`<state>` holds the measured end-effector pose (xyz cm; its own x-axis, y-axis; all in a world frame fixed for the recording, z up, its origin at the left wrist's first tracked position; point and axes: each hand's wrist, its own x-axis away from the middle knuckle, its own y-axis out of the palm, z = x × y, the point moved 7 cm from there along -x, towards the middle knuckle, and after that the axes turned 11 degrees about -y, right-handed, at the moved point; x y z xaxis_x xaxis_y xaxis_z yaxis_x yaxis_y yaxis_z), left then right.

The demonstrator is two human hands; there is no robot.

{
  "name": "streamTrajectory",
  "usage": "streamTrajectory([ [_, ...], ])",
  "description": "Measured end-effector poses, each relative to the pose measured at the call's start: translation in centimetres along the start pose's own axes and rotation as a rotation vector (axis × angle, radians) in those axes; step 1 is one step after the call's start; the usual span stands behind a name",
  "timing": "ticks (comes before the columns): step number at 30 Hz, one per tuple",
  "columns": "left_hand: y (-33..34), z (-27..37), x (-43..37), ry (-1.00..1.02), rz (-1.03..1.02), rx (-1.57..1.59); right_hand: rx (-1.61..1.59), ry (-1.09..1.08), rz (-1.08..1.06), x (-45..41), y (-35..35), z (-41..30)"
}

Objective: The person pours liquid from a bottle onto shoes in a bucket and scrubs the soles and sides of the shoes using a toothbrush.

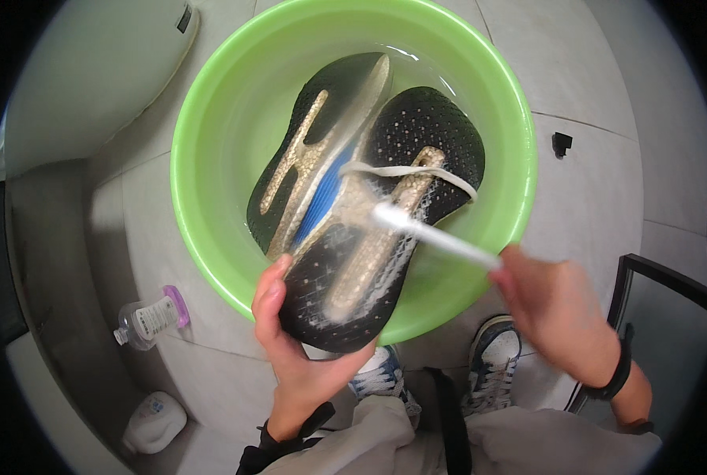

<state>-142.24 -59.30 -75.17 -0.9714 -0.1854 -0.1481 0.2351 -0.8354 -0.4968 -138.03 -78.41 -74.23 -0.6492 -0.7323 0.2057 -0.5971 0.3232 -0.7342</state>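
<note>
A shoe (335, 279) with a black and tan sole rests sole-up, tilted in a green plastic basin (206, 246). My left hand (306, 356) grips its lower end near the basin's front rim. In my right hand (558, 309) is the handle of a white brush (442, 237). The blurred brush head meets the middle of the sole, where white foam clings. A pale shoelace (389, 170) loops across this sole. The other shoe (306, 136) lies against it on the left, partly in the water, its blue midsole part (328, 191) showing.
On the tiled floor lie a clear bottle with a purple base (151, 317) and a white jug (154, 421) at left. A small black object (561, 144) is right of the basin. A dark-framed panel (668, 320) stands at right; a white curved fixture (98, 71) fills upper left.
</note>
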Motion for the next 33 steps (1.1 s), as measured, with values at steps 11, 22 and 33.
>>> streamTrajectory([
  [11, -0.4, -0.2, 0.3, 0.035, 0.030, 0.027, 0.149, 0.194, 0.066, -0.2, -1.9, 0.9],
  [22, 0.0, -0.7, 0.3, 0.016, -0.031, -0.039, 0.125, -0.002, 0.018, 0.1, -0.6, -1.4],
  [33, -0.1, -0.8, 0.2, 0.000, 0.015, 0.075, -0.083, -0.014, 0.028, 0.0, 0.2, -1.6],
])
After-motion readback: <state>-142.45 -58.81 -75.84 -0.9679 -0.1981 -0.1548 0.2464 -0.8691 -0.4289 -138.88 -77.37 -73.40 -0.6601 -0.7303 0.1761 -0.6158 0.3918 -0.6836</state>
